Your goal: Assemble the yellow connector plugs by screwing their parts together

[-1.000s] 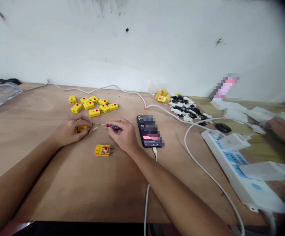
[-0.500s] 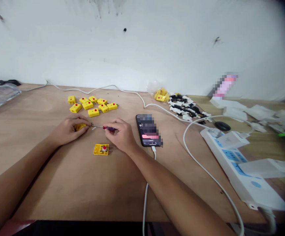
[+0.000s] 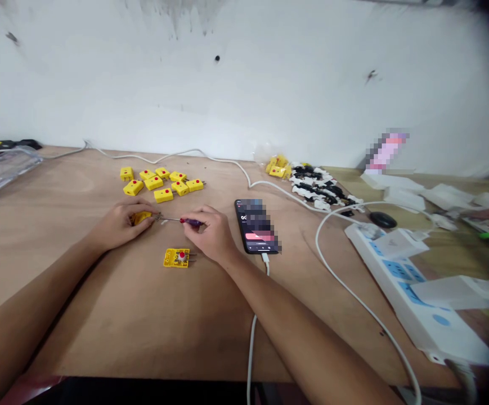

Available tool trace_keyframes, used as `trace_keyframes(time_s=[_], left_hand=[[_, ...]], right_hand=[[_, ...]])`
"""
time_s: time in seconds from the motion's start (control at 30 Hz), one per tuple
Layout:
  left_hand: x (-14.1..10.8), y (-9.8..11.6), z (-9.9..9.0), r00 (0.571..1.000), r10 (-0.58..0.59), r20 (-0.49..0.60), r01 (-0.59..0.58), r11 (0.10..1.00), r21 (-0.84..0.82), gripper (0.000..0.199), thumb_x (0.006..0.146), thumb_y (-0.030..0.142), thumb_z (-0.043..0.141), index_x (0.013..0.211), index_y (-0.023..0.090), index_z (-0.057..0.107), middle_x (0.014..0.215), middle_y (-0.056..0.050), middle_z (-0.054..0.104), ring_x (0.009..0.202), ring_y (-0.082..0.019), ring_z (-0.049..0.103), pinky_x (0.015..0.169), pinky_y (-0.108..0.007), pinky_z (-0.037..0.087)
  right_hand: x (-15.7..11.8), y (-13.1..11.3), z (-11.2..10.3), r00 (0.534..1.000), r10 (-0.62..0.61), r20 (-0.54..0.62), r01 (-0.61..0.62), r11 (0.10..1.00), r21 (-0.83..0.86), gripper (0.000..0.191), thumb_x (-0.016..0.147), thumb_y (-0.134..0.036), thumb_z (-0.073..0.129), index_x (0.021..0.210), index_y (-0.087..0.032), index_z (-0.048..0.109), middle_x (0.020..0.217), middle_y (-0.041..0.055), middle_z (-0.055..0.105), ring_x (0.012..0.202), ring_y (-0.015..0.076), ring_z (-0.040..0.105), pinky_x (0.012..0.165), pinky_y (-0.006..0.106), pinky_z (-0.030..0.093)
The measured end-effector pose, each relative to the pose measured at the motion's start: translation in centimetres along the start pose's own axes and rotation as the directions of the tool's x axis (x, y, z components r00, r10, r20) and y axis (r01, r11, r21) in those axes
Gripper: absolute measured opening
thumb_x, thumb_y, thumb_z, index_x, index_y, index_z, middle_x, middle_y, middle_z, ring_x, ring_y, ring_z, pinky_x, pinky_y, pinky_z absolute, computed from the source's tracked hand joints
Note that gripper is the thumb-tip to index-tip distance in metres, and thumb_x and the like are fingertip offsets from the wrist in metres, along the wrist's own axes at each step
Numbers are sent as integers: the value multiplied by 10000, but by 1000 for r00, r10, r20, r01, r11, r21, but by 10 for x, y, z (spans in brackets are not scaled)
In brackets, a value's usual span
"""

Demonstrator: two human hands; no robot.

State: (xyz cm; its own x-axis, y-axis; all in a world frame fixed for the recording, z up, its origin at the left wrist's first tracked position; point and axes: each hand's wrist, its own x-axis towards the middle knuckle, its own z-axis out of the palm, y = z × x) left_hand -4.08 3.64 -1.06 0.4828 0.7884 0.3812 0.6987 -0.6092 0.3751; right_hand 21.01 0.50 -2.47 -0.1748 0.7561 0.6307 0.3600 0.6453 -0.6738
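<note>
My left hand (image 3: 121,225) is closed around a yellow plug (image 3: 142,217), holding it against the table with its metal end toward the right. My right hand (image 3: 212,232) pinches the purple and red handle of a small screwdriver (image 3: 171,220). Its thin shaft points left, and its tip is at the metal end of the plug beside my left fingertips; exact contact is too small to tell. Closer to me lies an opened yellow plug half (image 3: 177,258) with a red button and two pins pointing right.
Several yellow plugs with red buttons (image 3: 153,182) lie behind my hands. A phone (image 3: 256,228) on a white cable is right of my right hand. Farther right are a bag of yellow parts (image 3: 278,167), black and white pieces (image 3: 318,185) and a power strip (image 3: 417,292).
The camera view has shifted slightly, so everything sits a little lower and to the right. Both hands keep their grips, with the screwdriver still at the plug's metal end.
</note>
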Motion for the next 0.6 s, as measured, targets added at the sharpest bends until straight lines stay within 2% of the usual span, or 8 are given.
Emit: trace_keyframes(time_s=[0.3, 0.6], left_hand=[[0, 1, -1, 1000, 1, -8, -2, 1000, -21, 264, 913, 368, 553, 1037, 223, 735, 1090, -67, 732, 1026, -238, 662, 987, -406, 515], [1, 5, 3, 1000, -8, 9, 8, 999, -48, 282, 928, 418, 579, 1073, 226, 725, 1110, -76, 723, 1036, -241, 654, 967, -404, 513]], right_hand=[[0, 0, -2, 998, -24, -60, 28, 997, 66, 189, 793, -95, 621, 898, -122, 776, 841, 70, 713, 673, 115, 648, 617, 238, 537], [1, -2, -2, 998, 27, -60, -23, 997, 70, 187, 798, -98, 626, 894, -182, 763, 869, 46, 719, 727, 119, 670, 650, 238, 555]])
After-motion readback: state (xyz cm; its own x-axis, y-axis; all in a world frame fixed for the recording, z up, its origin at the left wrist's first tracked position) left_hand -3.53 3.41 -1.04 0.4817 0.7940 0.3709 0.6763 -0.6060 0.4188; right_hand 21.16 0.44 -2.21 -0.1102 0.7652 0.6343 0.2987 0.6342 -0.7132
